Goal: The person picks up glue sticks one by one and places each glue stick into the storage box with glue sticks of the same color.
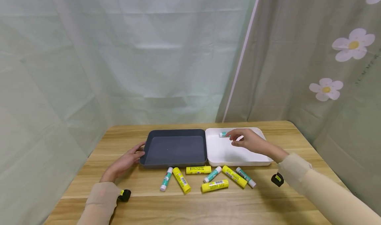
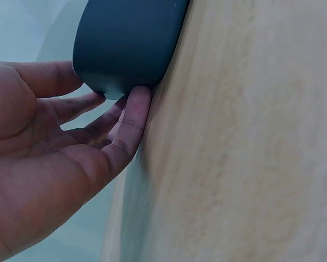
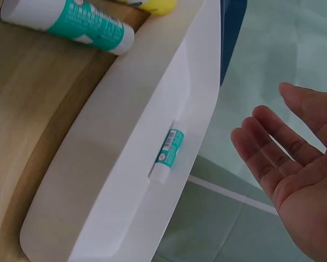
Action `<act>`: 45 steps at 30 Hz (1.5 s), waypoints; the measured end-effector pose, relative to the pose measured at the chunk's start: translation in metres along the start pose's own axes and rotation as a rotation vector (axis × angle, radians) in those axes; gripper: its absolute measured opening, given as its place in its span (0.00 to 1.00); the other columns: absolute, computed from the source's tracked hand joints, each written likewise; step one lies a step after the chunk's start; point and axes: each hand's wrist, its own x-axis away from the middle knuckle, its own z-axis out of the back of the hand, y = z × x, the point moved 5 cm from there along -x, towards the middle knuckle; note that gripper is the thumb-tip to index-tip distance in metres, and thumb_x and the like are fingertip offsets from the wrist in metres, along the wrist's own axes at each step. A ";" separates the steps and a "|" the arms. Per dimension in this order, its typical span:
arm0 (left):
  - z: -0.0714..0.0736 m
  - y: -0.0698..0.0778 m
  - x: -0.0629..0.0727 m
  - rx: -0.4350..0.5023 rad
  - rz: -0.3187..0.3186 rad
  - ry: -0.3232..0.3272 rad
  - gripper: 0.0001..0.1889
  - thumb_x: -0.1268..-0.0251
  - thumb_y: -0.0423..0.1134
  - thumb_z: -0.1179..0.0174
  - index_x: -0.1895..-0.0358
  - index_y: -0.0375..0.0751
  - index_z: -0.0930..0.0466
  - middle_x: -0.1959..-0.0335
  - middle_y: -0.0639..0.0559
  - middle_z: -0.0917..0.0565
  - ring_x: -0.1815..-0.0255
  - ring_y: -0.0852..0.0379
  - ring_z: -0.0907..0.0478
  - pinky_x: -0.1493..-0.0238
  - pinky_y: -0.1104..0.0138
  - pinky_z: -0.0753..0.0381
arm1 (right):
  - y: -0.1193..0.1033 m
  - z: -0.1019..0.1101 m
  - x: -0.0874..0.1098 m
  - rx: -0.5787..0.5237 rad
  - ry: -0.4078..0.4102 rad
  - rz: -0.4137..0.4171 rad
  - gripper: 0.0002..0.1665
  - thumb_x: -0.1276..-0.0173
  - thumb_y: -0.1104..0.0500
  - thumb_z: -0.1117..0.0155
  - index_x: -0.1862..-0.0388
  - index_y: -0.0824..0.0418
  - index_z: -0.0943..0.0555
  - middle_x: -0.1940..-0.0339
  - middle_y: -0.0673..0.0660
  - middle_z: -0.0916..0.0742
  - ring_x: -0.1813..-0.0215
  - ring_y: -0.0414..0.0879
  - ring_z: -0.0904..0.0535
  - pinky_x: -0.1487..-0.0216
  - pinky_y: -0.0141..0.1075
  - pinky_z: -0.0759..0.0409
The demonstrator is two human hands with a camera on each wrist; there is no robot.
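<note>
A dark grey tray (image 1: 175,152) and a white tray (image 1: 218,154) lie side by side on the wooden table. My left hand (image 1: 131,157) touches the dark tray's left wall with its fingertips; up close its fingers (image 2: 135,117) meet the outside of the tray corner (image 2: 128,43). Over the white tray hovers my right hand (image 1: 250,140), its fingers loosely bent and holding nothing. A small green-and-white glue stick (image 3: 170,148) lies inside that tray by the far wall, apart from the right hand (image 3: 302,164).
In front of the trays lie several yellow glue sticks (image 1: 181,180) and three green-and-white ones, among them a glue stick (image 1: 166,178) at the left and a glue stick (image 1: 245,177) at the right. A pale curtain (image 1: 163,69) hangs behind the table.
</note>
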 end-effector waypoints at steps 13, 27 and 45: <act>0.000 -0.002 -0.002 -0.001 0.004 -0.001 0.34 0.13 0.38 0.57 0.14 0.38 0.60 0.19 0.25 0.59 0.19 0.26 0.54 0.23 0.36 0.45 | -0.018 -0.019 0.011 -0.037 -0.031 0.044 0.19 0.29 0.67 0.29 0.40 0.61 0.15 0.55 0.50 0.13 0.52 0.46 0.17 0.48 0.46 0.14; 0.000 -0.001 -0.001 0.007 0.002 0.004 0.34 0.13 0.38 0.57 0.15 0.37 0.60 0.18 0.25 0.60 0.19 0.27 0.54 0.23 0.37 0.45 | -0.030 -0.037 0.022 -0.078 -0.094 0.080 0.21 0.27 0.60 0.30 0.37 0.58 0.17 0.55 0.50 0.13 0.51 0.43 0.17 0.47 0.43 0.14; -0.001 -0.003 -0.001 0.007 -0.004 0.000 0.33 0.12 0.38 0.58 0.14 0.38 0.60 0.19 0.25 0.59 0.19 0.26 0.54 0.24 0.37 0.44 | -0.029 -0.064 0.036 -0.163 -0.185 0.067 0.25 0.27 0.63 0.30 0.33 0.60 0.19 0.50 0.59 0.11 0.45 0.53 0.15 0.42 0.49 0.16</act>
